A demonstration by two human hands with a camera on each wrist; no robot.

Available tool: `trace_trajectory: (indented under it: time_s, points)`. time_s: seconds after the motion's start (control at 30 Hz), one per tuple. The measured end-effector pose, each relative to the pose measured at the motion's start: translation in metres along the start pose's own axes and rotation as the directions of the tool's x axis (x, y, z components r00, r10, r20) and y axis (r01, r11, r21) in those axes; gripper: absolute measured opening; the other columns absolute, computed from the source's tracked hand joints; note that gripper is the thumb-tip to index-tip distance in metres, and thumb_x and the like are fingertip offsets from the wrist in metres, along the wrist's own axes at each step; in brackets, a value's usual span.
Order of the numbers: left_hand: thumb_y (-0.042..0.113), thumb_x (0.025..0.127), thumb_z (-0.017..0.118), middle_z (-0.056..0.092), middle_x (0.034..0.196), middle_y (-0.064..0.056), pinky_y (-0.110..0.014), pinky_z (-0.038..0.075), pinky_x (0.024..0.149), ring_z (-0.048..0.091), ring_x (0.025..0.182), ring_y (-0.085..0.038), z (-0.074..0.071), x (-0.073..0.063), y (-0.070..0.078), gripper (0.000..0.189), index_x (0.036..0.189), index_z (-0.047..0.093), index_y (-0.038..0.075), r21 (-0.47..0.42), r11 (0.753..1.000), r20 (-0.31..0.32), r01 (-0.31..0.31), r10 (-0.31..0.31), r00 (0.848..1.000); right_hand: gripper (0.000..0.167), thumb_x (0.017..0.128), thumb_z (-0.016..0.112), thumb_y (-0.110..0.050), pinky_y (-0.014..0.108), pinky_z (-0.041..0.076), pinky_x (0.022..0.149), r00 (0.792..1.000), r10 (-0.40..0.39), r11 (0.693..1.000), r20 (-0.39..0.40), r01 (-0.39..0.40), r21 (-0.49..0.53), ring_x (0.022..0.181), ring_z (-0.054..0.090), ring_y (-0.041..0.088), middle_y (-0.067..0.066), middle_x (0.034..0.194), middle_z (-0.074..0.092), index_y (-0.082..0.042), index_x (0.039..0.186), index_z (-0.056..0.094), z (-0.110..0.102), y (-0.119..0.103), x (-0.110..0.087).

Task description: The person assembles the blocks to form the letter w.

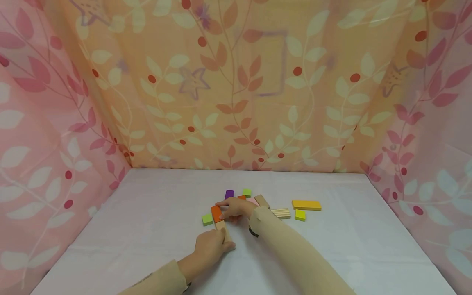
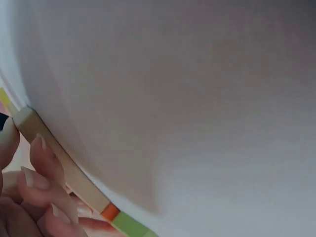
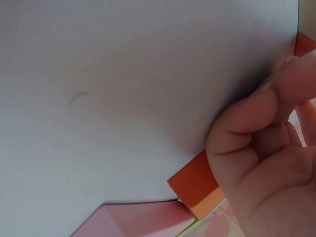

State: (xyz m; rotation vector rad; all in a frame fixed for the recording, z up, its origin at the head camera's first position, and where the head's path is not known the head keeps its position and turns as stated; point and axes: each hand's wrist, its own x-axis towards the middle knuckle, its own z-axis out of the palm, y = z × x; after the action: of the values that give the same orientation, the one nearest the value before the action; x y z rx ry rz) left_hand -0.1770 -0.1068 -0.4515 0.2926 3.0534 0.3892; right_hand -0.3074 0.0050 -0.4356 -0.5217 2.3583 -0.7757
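Observation:
My left hand [image 1: 211,246] grips a long natural-wood block [image 1: 220,225], thumb on the near side and fingertips along its other side in the left wrist view. Against the far end of that block lies an orange block [image 1: 216,212]. My right hand [image 1: 237,207] pinches the orange block, with index finger and thumb at its edge; in the right wrist view only its corner [image 3: 304,45] shows. A light green block [image 1: 207,220] sits just left of the orange one. Behind the right hand is a second orange block [image 3: 196,185], partly hidden, beside a pink block [image 3: 129,220].
Beyond the hands stand a purple block [image 1: 229,194] and another light green block [image 1: 246,192]. Right of the right wrist lie a plain wooden block [image 1: 262,201], a ridged wooden block [image 1: 282,213], a long yellow block [image 1: 307,205] and a small yellow block [image 1: 300,215]. Patterned curtains [image 1: 236,102] enclose the white table [image 1: 147,205].

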Motion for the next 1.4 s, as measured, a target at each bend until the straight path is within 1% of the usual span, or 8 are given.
trace_trajectory:
  time_s: [0.2,0.4,0.87,0.97,1.1,1.2,1.3,1.4]
  points:
    - [0.048,0.083,0.072,0.07,0.086,-0.013,-0.042,0.051,0.061,0.064,0.071,-0.024,-0.002,0.002,0.0,0.059,0.118,0.068,0.001,0.059,0.998,0.017,0.009,-0.01,1.0,0.054,0.093,0.068,-0.023,0.022,0.038,0.046,1.0,0.018,1.0,0.004,-0.018,-0.011,0.046,0.042,0.013,0.0,0.06,0.043,-0.027,0.144,0.05,-0.001,-0.001,0.0]
    - [0.05,0.083,0.071,0.066,0.074,-0.01,-0.039,0.049,0.058,0.056,0.062,-0.019,-0.002,0.002,-0.001,0.061,0.121,0.067,0.002,0.076,0.997,0.024,0.011,-0.013,1.0,0.055,0.093,0.068,-0.023,0.022,0.039,0.047,1.0,0.025,1.0,0.013,-0.025,-0.009,0.047,0.044,0.014,0.001,0.066,0.045,-0.027,0.145,0.049,-0.001,0.0,-0.002]
    - [0.05,0.083,0.072,0.05,0.062,-0.001,-0.027,0.027,0.049,0.04,0.055,-0.014,-0.003,0.0,-0.005,0.06,0.12,0.068,0.002,0.027,1.0,0.016,0.003,-0.003,1.0,0.055,0.093,0.067,-0.024,0.023,0.04,0.049,0.999,0.036,0.999,0.025,-0.036,0.008,0.047,0.045,0.015,0.001,0.063,0.043,-0.028,0.145,0.048,-0.002,-0.001,-0.004]
    - [0.05,0.083,0.071,0.052,0.063,-0.001,-0.027,0.027,0.049,0.041,0.055,-0.014,-0.003,-0.001,-0.006,0.061,0.122,0.067,0.003,0.021,1.0,0.023,0.001,-0.002,1.0,0.056,0.093,0.067,-0.023,0.022,0.04,0.049,0.999,0.037,0.999,0.019,-0.037,0.009,0.047,0.045,0.015,0.002,0.064,0.043,-0.028,0.145,0.048,-0.001,-0.002,-0.004]
    - [0.051,0.084,0.07,0.063,0.071,-0.008,-0.031,0.037,0.05,0.047,0.058,-0.016,-0.004,-0.001,-0.006,0.062,0.123,0.066,0.003,0.026,1.0,0.022,0.008,-0.009,1.0,0.058,0.093,0.068,-0.024,0.022,0.042,0.05,1.0,0.027,0.999,0.012,-0.027,0.02,0.048,0.046,0.015,0.006,0.075,0.05,-0.028,0.146,0.047,0.0,0.0,-0.003]
    - [0.05,0.084,0.07,0.068,0.08,-0.014,-0.037,0.046,0.054,0.056,0.061,-0.02,-0.004,-0.002,-0.006,0.064,0.123,0.065,0.001,0.028,1.0,0.015,0.008,-0.008,1.0,0.059,0.092,0.069,-0.025,0.025,0.046,0.058,1.0,-0.005,1.0,-0.003,0.005,0.027,0.058,0.049,0.018,0.01,0.102,0.061,-0.027,0.147,0.046,0.0,0.003,-0.001]
    - [0.05,0.085,0.069,0.069,0.083,-0.016,-0.041,0.049,0.057,0.062,0.066,-0.025,-0.005,-0.004,-0.007,0.063,0.125,0.064,0.002,0.029,1.0,0.006,-0.009,0.009,1.0,0.056,0.092,0.069,-0.024,0.033,0.05,0.084,0.996,-0.079,0.997,-0.039,0.08,0.011,0.091,0.061,0.022,0.011,0.132,0.057,-0.023,0.144,0.049,-0.001,0.006,0.0]
    - [0.049,0.085,0.068,0.069,0.08,-0.015,-0.041,0.048,0.055,0.064,0.067,-0.029,-0.005,-0.008,-0.009,0.058,0.124,0.065,0.006,0.048,0.998,-0.016,-0.044,0.045,0.999,0.049,0.091,0.07,-0.02,0.039,0.043,0.099,0.982,-0.175,0.985,-0.072,0.174,-0.016,0.116,0.055,0.027,0.009,0.138,0.055,-0.017,0.138,0.057,-0.001,0.006,0.003]
